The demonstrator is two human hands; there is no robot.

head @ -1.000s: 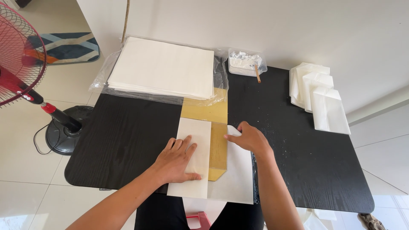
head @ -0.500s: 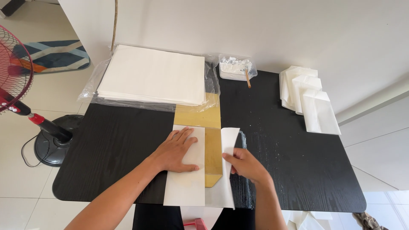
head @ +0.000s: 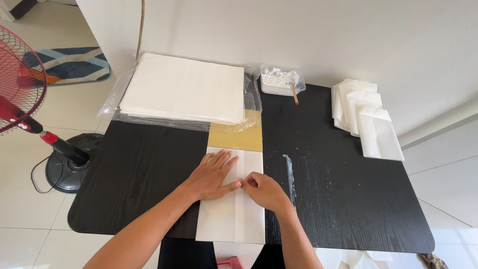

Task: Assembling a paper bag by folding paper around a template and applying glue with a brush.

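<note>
A folded white paper sheet (head: 231,209) lies flat at the near edge of the black table (head: 139,169), right in front of the person. Its two sides are folded in and meet in a strip down the middle. A gold board (head: 236,134) sticks out from under its far end.

The left hand (head: 213,175) lies flat on the paper with its fingers spread wide, holding nothing. The right hand (head: 264,190) is curled narrow, its fingertips pressing the fold line, just beside the left thumb. Both arms reach in from the near edge.

Farther back, a thick stack of white sheets (head: 184,89) sits on a clear plastic wrap (head: 112,99). Next to it is a small clear tub (head: 281,79) with white paste in it and a stick (head: 295,92) leaning on its rim. Some finished white paper bags (head: 368,119) lie at the right side. A red fan (head: 22,84) stands on the floor to the left.
</note>
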